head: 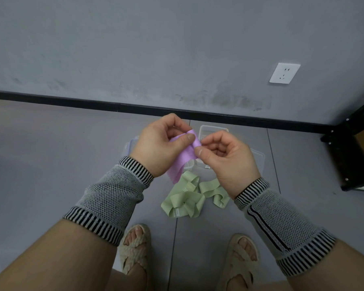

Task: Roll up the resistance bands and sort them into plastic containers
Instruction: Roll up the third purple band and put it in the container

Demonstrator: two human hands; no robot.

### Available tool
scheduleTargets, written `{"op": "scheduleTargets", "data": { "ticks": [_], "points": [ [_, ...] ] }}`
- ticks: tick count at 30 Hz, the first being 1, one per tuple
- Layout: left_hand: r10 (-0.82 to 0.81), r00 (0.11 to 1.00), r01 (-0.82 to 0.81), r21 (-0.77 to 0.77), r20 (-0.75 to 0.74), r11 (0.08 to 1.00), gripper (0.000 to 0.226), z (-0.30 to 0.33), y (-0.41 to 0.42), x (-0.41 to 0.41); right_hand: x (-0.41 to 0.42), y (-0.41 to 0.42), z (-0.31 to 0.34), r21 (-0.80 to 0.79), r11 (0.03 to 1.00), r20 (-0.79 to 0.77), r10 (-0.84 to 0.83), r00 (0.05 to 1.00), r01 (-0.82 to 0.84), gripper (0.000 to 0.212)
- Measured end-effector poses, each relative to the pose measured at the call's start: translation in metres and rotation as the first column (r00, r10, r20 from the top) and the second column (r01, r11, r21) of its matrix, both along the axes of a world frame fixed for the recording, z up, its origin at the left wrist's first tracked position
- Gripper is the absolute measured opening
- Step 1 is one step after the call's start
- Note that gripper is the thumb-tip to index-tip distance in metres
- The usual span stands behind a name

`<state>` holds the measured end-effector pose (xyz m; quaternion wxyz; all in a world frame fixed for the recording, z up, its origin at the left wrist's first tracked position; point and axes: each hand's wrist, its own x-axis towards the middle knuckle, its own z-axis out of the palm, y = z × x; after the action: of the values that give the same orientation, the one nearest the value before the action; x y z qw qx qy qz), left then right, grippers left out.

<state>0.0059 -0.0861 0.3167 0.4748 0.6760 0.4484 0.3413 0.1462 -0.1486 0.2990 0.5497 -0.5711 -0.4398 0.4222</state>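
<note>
Rolling the purple band (185, 152), early stage: we pinch its top edge with the left hand (158, 143) and the right hand (225, 156), both grips narrow, thumb against forefinger on the fabric. Only the top edge looks folded or turned over; the rest of the band hangs loose below the hands, so the roll is barely started, as far as we can judge.

Taking the purple band as landmark: the clear plastic containers (213, 131) sit on the floor (51, 148) behind and under it, partly hidden by our hands. We cannot tell how many there are or whether any holds a band yet. Just below the band's hanging tail, the green bands (185, 198) lie loose and tangled on the floor, none rolled.

Status estimate: nothing visibly sorted. Left to do: finish this roll, drop it in a container, then roll and sort the green ones.
</note>
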Motion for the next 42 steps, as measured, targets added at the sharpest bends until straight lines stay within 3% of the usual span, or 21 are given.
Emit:
{"op": "scheduleTargets", "data": {
  "ticks": [11, 15, 26, 34, 42],
  "points": [
    [0.008, 0.991, 0.008, 0.115, -0.136, 0.993, 0.011, -0.005, 0.001, -0.001, 0.004, 0.002, 0.001, -0.051, 0.999, -0.083, -0.002, 0.997, -0.003, 0.012],
    [-0.027, 0.967, 0.041, 0.051, -0.252, 0.998, 0.011, -0.007, 0.006, -0.007, 0.014, 0.005, 0.002, -0.051, 0.997, -0.155, -0.062, 0.986, 0.055, 0.014],
    [-0.035, 0.997, 0.04, 0.082, -0.066, 0.996, 0.023, 0.003, 0.006, -0.01, 0.018, 0.009, -0.002, -0.079, 0.992, -0.117, -0.106, 0.987, 0.098, 0.019],
    [-0.071, 0.994, 0.081, 0.118, -0.089, 0.99, 0.029, 0.0, 0.006, -0.009, 0.015, 0.012, -0.006, -0.219, 0.973, -0.186, 0.027, 0.982, -0.068, 0.019],
    [-0.039, 0.992, 0.053, 0.114, -0.122, 0.992, 0.03, -0.004, 0.008, -0.009, 0.019, 0.012, -0.005, -0.243, 0.968, -0.205, 0.007, 0.979, -0.058, 0.015]
  ]
}}
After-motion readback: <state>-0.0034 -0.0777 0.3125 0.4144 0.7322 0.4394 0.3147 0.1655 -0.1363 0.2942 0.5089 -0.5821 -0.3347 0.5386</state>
